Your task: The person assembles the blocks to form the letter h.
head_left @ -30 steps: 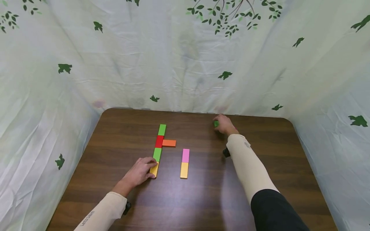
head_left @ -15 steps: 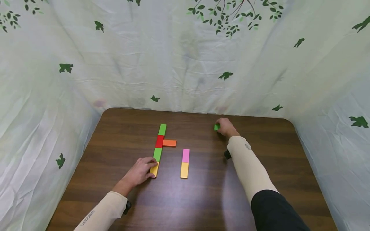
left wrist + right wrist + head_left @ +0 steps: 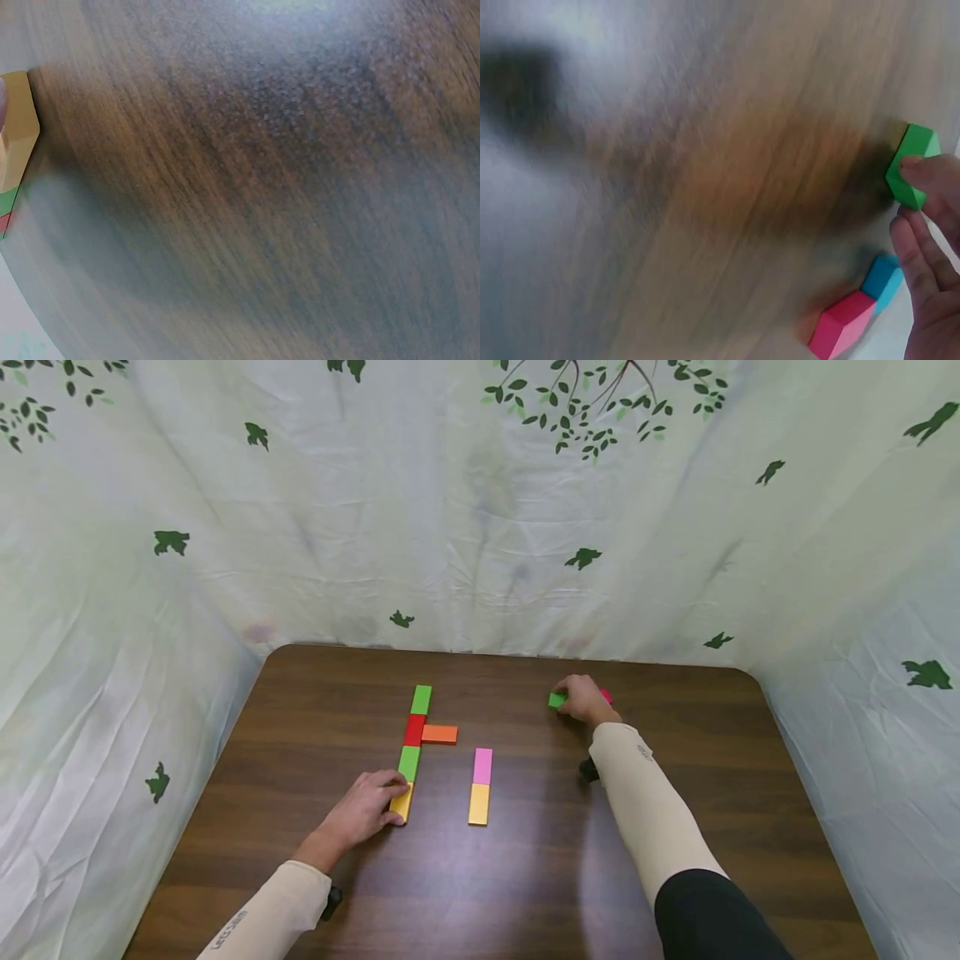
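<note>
At the near end of a line of blocks, my left hand [image 3: 365,810] pinches a yellow block [image 3: 402,804] between thumb and fingers, flat on the table. Above it in that line come a green block [image 3: 408,763], a red block [image 3: 414,729] and another green block [image 3: 422,699]. An orange block [image 3: 440,734] juts out to the right from the red one. Far right, my right hand [image 3: 582,699] pinches a small green block [image 3: 557,700]; the right wrist view shows thumb and fingertips around this green block [image 3: 910,150].
A pink block [image 3: 483,766] and a yellow-orange block [image 3: 478,804] lie end to end mid-table. Beyond my right hand are a pinkish-red block [image 3: 840,330] and a blue block [image 3: 883,281]. A pale leaf-patterned curtain [image 3: 465,527] borders the brown table [image 3: 675,760].
My right hand has drawn back a little from the table's far edge with the green block, and the pinkish-red block now shows behind it. My left hand stays on the yellow block.
</note>
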`<state>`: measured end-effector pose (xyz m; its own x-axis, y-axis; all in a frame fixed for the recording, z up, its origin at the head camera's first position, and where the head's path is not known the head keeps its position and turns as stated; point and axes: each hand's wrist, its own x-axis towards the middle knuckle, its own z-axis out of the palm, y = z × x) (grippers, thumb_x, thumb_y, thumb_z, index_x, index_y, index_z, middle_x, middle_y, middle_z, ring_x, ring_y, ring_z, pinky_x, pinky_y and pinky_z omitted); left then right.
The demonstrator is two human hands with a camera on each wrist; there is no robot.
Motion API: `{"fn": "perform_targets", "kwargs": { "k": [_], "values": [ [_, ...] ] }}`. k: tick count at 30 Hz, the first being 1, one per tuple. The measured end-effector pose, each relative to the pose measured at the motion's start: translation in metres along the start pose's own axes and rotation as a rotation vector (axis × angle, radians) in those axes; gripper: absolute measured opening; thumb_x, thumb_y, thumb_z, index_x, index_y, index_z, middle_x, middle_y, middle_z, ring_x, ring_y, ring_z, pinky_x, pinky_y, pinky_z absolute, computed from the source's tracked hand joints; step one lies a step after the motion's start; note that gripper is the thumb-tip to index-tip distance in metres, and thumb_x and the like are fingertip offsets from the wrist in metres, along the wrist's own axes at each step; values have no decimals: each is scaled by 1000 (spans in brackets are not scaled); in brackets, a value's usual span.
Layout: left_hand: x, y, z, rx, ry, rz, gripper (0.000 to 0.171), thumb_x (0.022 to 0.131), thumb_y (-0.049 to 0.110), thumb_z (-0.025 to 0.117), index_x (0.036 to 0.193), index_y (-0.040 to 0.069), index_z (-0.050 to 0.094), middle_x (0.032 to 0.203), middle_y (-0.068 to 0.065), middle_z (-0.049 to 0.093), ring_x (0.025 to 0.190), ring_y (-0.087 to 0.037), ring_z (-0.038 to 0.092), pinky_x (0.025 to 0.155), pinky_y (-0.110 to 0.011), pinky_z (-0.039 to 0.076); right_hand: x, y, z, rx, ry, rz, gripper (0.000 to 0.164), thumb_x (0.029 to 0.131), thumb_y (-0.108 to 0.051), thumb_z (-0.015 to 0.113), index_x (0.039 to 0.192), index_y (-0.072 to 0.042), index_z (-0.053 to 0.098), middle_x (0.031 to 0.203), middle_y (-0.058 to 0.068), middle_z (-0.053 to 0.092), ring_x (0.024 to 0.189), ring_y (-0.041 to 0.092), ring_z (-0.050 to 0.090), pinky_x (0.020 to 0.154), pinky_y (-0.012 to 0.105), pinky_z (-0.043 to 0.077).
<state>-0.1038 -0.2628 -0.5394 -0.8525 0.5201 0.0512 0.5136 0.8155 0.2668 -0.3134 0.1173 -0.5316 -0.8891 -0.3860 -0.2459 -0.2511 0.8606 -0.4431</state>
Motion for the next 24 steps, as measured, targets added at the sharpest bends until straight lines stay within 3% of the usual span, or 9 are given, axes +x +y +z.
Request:
{"fn": "perform_targets", "kwargs": {
  "k": [16, 24],
  "values": [
    [-1, 1, -1, 10, -1, -6, 50, 67, 26, 86, 106, -2, 72, 107, -9, 60, 102, -27, 57, 86, -43, 43, -1, -27, 24, 63, 10, -41, 29, 79, -6, 74, 107, -2, 72, 101, 11, 69, 92, 24, 58, 81, 35, 49],
    [1, 3, -1, 9, -9, -10, 50, 68, 26, 86, 106, -3, 71, 106, -9, 60, 102, -27, 57, 87, -43, 44, 0, -48, 33, 77, -18, -41, 33, 79, -7, 75, 111, -2, 71, 105, 10, 68, 91, 21, 57, 81, 33, 49]
  ]
}}
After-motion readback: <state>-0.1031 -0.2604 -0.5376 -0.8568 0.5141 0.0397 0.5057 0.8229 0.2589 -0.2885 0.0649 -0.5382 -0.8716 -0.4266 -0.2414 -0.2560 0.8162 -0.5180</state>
